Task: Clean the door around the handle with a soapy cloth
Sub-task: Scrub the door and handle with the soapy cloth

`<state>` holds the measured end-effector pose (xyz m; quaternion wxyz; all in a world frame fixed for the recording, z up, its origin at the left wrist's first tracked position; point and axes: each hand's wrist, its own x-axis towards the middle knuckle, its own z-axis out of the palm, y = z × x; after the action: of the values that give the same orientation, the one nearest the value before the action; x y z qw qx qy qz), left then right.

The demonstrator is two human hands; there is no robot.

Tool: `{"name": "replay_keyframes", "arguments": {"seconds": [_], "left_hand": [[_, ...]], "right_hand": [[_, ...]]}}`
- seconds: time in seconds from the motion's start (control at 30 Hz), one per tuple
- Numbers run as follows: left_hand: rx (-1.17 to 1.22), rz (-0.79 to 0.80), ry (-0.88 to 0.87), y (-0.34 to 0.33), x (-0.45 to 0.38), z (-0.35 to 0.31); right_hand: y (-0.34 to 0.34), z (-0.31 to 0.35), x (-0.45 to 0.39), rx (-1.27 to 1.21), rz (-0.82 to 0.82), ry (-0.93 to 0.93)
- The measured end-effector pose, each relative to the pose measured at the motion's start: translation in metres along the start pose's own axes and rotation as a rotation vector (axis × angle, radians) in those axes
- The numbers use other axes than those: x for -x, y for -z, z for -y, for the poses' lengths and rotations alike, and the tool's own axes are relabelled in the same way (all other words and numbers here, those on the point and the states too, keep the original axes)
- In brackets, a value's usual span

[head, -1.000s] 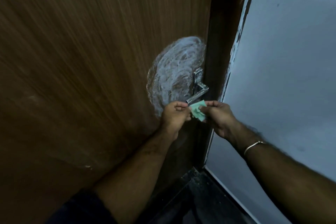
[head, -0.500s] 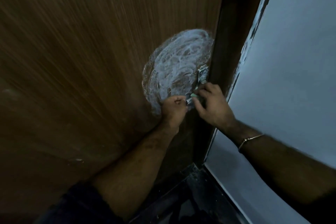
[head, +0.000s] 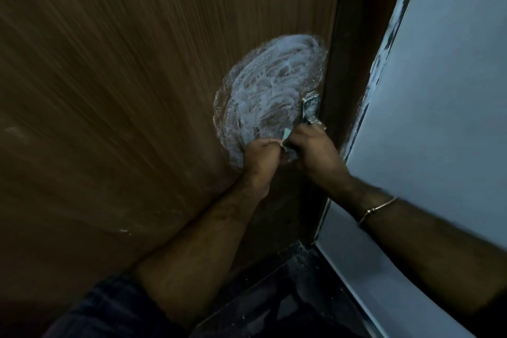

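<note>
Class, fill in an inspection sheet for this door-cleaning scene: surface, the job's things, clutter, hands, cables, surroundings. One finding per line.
Surface: brown wooden door, with a round patch of white soap lather smeared beside the handle.
Job's things: metal door handle at the door's edge; a small green cloth showing between the two hands, mostly hidden.
Clutter: nothing seen.
Hands: left hand has curled fingers at the cloth, its grip on it unclear; right hand grips the cloth just under the handle.
Cables: nothing seen.
Surroundings: dark door frame, pale wall to the right, dark floor below; thin bracelet on the right wrist.
</note>
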<state>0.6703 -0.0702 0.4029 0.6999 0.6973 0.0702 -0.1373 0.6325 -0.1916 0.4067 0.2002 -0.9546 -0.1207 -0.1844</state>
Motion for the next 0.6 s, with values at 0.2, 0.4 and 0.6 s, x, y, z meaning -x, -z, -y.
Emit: {"name": "replay_keyframes", "arguments": {"seconds": [0.2,0.4,0.6], "left_hand": [[0.004,0.002,0.002,0.0,0.004,-0.006],[0.018,0.041,0.034,0.004,0.006,-0.009],[-0.05,0.043,0.038,0.004,0.002,-0.004]], "right_hand": [[-0.002,-0.014,-0.001,0.042,-0.079,-0.086],[-0.006,-0.004,0.003,-0.076,-0.018,0.0],[-0.012,-0.003,0.007,-0.064,-0.151,-0.151]]}}
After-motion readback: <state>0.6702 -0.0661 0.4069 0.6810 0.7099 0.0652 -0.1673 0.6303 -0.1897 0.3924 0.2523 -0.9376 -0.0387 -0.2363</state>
